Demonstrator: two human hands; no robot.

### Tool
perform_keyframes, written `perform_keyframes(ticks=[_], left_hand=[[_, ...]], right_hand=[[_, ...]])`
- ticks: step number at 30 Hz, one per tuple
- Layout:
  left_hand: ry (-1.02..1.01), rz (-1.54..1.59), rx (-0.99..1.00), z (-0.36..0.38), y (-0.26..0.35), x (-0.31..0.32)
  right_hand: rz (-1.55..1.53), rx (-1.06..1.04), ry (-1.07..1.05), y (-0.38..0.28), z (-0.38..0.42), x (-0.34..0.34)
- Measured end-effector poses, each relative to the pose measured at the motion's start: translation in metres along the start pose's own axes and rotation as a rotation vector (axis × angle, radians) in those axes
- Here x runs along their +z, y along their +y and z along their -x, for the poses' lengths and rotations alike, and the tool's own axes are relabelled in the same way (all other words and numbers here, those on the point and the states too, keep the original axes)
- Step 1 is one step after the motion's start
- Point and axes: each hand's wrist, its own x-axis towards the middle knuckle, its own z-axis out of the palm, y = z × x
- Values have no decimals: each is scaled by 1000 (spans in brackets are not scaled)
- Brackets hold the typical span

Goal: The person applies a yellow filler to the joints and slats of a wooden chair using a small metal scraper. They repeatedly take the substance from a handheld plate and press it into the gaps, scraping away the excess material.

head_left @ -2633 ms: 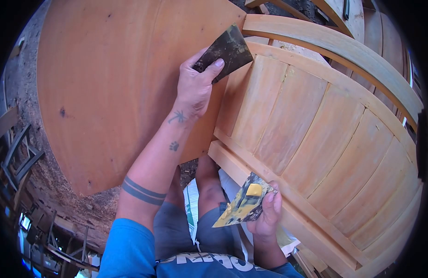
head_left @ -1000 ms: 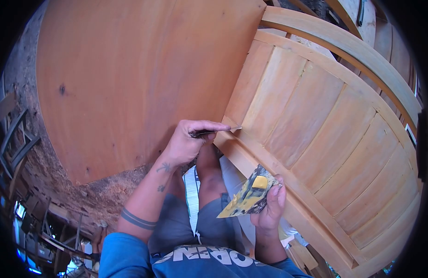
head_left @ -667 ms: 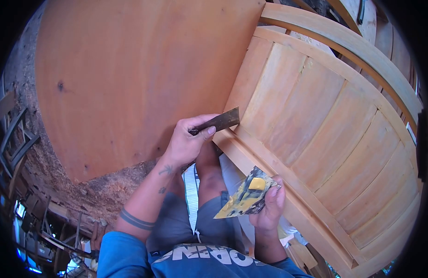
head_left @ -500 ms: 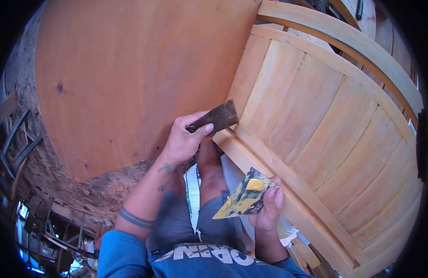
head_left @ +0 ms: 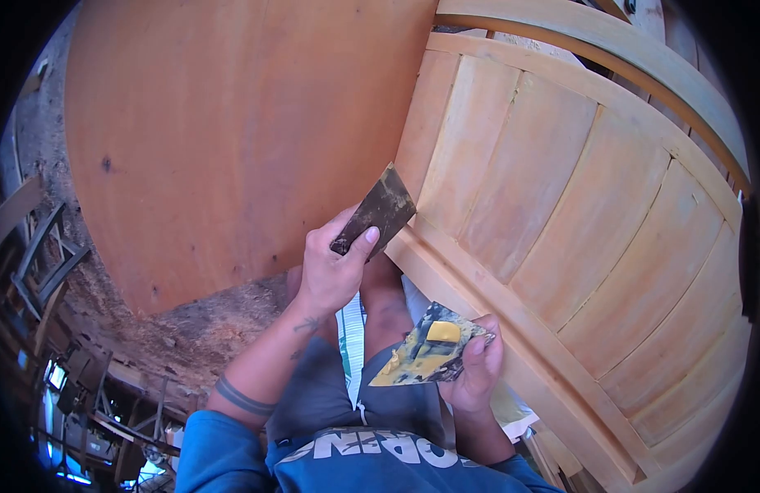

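Note:
My left hand (head_left: 329,267) is closed on a dark flat scraper (head_left: 384,212), its thumb across the near end. The blade tilts up and to the right, over the corner where the broad brown panel (head_left: 232,148) meets the slatted wooden panel (head_left: 552,189). Lower right, my right hand (head_left: 477,370) grips a flat putty board (head_left: 429,349) by its right edge. Yellow putty (head_left: 444,331) sits in a lump on this dark-stained board, with more smeared toward its left corner. Both hands are above my lap, and a gap separates the scraper from the board.
A curved wooden rail (head_left: 610,53) runs along the slatted panel's far side. A wooden side rail (head_left: 519,337) slants along its near edge, close to my right hand. Dusty ground (head_left: 174,349) shows at left, with dark frame pieces (head_left: 51,259) beyond.
The scraper has turned more upright, its far end swinging up and left, with my left hand slightly lower. The board has shifted slightly left. The view has shifted a little.

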Motion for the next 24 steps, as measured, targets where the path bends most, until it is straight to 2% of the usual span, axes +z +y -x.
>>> perform_keyframes(ticks=[3, 6, 20, 24], left_hand=[[-10, 30, -60, 2, 7, 5], [-3, 70, -8, 4, 6, 11], [-70, 53, -47, 20, 42, 30], [-74, -55, -16, 2, 21, 30]], right_hand=[[12, 2, -6, 0, 3, -2], [7, -1, -18, 0, 7, -6], [28, -23, -107, -8, 27, -29], [45, -30, -136, 16, 10, -50]])
